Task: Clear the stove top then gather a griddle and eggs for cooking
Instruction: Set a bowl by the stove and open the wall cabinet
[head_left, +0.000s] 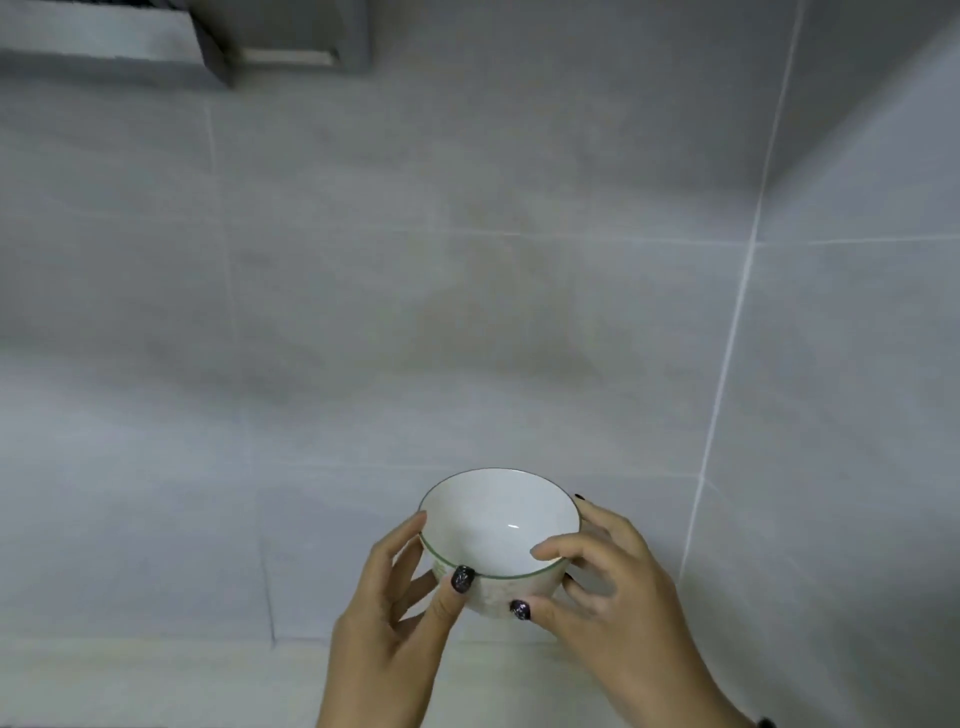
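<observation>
Up at the far left, a grey range hood (171, 41) is peeking in over the tiled wall (467, 260). Moving right, the left hand (400, 613) is curling round the near side of a white bowl (498, 530), thumb pressing on its rim. The right hand (602, 587) is clasping the opposite side, fingers wrapping the wall. The bowl is riding upright and empty, held above a pale counter (156, 686). No stove, griddle or eggs are showing, so progress is hard to call; I'd guess the bowl is being readied for eggs, with the gathering apparently unfinished.
</observation>
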